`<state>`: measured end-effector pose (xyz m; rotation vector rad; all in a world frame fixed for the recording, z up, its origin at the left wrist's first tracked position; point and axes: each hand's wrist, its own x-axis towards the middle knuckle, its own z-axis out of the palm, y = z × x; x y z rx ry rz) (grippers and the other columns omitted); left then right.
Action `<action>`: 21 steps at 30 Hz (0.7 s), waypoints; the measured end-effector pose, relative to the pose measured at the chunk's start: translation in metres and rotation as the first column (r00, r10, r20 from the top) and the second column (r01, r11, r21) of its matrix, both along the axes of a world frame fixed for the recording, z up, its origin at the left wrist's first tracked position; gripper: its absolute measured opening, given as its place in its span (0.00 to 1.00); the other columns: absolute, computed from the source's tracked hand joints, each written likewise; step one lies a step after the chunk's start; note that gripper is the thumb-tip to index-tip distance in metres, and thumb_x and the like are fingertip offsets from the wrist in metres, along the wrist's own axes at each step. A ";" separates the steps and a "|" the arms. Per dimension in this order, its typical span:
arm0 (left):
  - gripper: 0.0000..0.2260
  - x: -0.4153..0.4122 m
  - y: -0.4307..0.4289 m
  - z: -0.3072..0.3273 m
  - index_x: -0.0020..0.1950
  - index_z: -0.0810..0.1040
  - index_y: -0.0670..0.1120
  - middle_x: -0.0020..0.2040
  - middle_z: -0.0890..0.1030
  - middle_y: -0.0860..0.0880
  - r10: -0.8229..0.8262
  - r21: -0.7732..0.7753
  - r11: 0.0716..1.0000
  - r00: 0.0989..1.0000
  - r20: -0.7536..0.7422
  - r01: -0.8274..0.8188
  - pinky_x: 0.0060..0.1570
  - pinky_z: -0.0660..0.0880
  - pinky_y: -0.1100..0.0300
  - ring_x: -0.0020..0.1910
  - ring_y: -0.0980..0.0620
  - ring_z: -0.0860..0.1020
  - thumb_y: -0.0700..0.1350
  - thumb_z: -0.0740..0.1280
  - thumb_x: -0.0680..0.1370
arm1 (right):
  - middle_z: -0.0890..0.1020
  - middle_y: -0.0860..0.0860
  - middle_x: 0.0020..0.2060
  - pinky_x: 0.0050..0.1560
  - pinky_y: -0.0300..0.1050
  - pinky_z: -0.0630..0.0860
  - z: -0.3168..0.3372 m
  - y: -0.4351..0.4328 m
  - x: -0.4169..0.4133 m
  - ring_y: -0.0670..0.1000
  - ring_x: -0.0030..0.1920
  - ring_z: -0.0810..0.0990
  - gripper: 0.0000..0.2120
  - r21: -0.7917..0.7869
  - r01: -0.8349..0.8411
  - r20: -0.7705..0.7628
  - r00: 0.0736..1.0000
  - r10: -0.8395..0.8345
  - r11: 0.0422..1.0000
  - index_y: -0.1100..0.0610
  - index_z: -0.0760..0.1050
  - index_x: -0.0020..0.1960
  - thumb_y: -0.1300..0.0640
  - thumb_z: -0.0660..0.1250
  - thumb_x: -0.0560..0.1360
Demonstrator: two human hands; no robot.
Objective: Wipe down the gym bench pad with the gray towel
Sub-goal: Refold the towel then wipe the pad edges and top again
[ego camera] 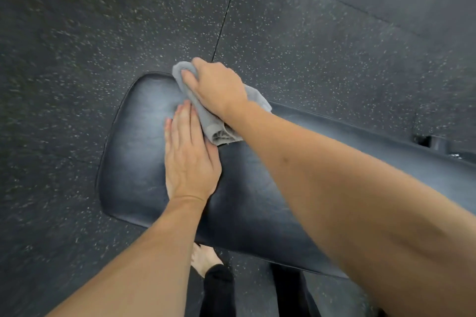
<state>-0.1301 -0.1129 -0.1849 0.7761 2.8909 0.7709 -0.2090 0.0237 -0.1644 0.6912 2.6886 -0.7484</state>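
Observation:
The black gym bench pad (144, 152) fills the middle of the view, its rounded end toward the left. A bunched gray towel (206, 121) lies on the pad's far edge near that end. My right hand (219, 87) presses down on the towel, fingers curled over its top and gripping it. Just below the towel my left hand (189, 154) rests flat on the pad, fingers together and extended, the fingertips touching the towel's edge. It holds nothing.
Dark speckled rubber floor (77, 46) surrounds the bench, with a seam (226, 10) running away behind the towel. A black bench frame part (435, 144) shows at the right edge. My bare foot (206, 260) and dark trouser legs stand below the pad.

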 end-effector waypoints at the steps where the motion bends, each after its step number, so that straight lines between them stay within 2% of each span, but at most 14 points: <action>1: 0.26 0.000 0.000 0.000 0.77 0.62 0.35 0.77 0.66 0.39 -0.006 -0.002 1.000 1.000 0.000 0.006 0.79 0.54 0.44 0.78 0.40 0.62 0.38 0.62 0.79 | 0.78 0.52 0.42 0.43 0.50 0.66 0.001 0.003 0.002 0.60 0.44 0.75 0.13 -0.007 0.006 0.003 1.000 -0.006 1.000 0.53 0.70 0.50 0.44 0.55 0.84; 3: 0.26 -0.001 0.000 0.001 0.77 0.63 0.36 0.77 0.66 0.39 -0.024 -0.016 1.000 1.000 -0.002 0.024 0.79 0.54 0.43 0.78 0.40 0.62 0.38 0.63 0.79 | 0.75 0.50 0.40 0.42 0.49 0.65 0.001 0.008 0.013 0.58 0.41 0.72 0.15 0.016 0.037 -0.001 0.999 -0.037 0.999 0.53 0.70 0.50 0.43 0.55 0.84; 10: 0.23 0.000 0.001 0.002 0.74 0.70 0.38 0.76 0.67 0.36 -0.055 -0.071 0.996 0.997 -0.053 0.051 0.78 0.54 0.43 0.77 0.36 0.63 0.39 0.60 0.78 | 0.74 0.51 0.39 0.36 0.48 0.62 0.002 0.048 0.067 0.58 0.39 0.72 0.17 0.079 0.144 -0.006 0.990 -0.144 0.986 0.53 0.66 0.46 0.41 0.54 0.84; 15: 0.22 0.001 -0.001 0.001 0.73 0.69 0.37 0.75 0.68 0.35 -0.067 -0.082 0.995 0.993 -0.096 0.059 0.77 0.57 0.40 0.75 0.34 0.65 0.39 0.60 0.79 | 0.76 0.52 0.40 0.38 0.50 0.69 0.005 0.098 0.138 0.59 0.40 0.77 0.16 0.150 0.166 -0.012 0.986 -0.166 0.975 0.54 0.65 0.45 0.44 0.55 0.85; 18: 0.21 0.002 -0.001 0.000 0.72 0.69 0.36 0.74 0.68 0.34 -0.072 -0.083 0.995 0.990 -0.120 0.063 0.76 0.58 0.39 0.74 0.34 0.65 0.40 0.58 0.79 | 0.80 0.54 0.43 0.44 0.51 0.69 0.003 0.139 0.197 0.58 0.44 0.77 0.19 0.176 0.247 -0.035 0.969 -0.245 0.953 0.56 0.71 0.47 0.43 0.54 0.84; 21: 0.21 0.004 0.000 0.000 0.73 0.68 0.36 0.73 0.67 0.33 -0.071 -0.110 0.992 0.988 -0.136 0.056 0.75 0.59 0.38 0.73 0.34 0.63 0.40 0.57 0.80 | 0.82 0.52 0.57 0.61 0.55 0.72 0.004 0.181 0.276 0.56 0.58 0.77 0.17 0.212 0.265 -0.084 0.964 -0.253 0.941 0.53 0.77 0.60 0.45 0.54 0.84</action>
